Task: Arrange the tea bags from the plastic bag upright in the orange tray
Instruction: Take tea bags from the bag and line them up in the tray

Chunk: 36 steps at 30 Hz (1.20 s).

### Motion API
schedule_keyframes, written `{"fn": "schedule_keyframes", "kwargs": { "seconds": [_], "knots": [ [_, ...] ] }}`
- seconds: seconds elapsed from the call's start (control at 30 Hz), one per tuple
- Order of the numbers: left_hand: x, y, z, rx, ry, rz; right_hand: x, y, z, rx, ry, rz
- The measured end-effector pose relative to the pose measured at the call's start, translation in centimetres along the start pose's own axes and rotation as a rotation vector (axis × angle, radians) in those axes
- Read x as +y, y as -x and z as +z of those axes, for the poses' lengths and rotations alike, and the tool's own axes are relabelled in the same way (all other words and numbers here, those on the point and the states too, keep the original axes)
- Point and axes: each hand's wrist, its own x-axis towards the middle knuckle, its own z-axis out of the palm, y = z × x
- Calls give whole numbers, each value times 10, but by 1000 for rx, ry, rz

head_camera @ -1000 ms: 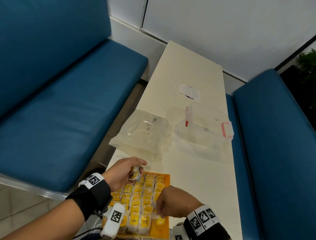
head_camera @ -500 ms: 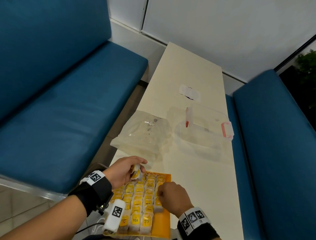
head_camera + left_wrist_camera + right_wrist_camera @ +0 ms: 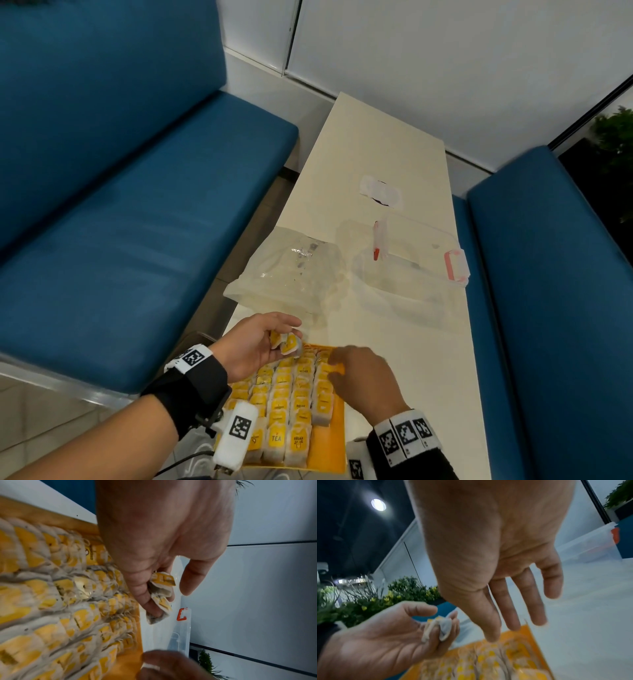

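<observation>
One orange tray [image 3: 337,442] at the frame's bottom holds four rows of tea bags [image 3: 301,404]. Two more tea bags [image 3: 286,342] sit in the left hand [image 3: 253,346]. Above lie one plastic bag [image 3: 287,274] and one clear box [image 3: 411,270].

The left hand [image 3: 255,342] is turned palm up, its fingers [image 3: 447,627] curled round a small bunch of tea bags [image 3: 285,342], thumb arched above them. The right hand [image 3: 363,380] hangs palm down just beside it, fingers [image 3: 518,601] straight, spread and holding nothing. Both wrists wear black bands with square printed markers.
</observation>
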Motion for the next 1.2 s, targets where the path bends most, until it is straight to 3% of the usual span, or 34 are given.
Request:
{"fn": "schedule_keyframes", "kwargs": {
  "seconds": [0.1,0.2,0.27,0.4,0.53,0.77,0.93,1.2],
  "knots": [
    [-4,0,3,27,17,-7,-10,-1,-15,177,-142,-191],
    [-9,-2,6,29,22,-7,-23,-2,-10,202,-163,-387],
    [-10,-1,8,22,8,-1,-29,-4,-3,216,-146,-419],
    [-7,2,10,26,16,0,-31,-6,9,313,-221,-377],
    [-5,8,12,52,0,20,-34,-4,9,372,-449,-283],
    [-8,12,16,253,-435,291,-31,-4,-7,445,-832,84],
    [-18,15,20,167,-806,557,-32,-3,-9,449,-964,101],
    [-22,13,21,126,-935,571,-40,-7,-9,364,-1013,62]
  ]
}}
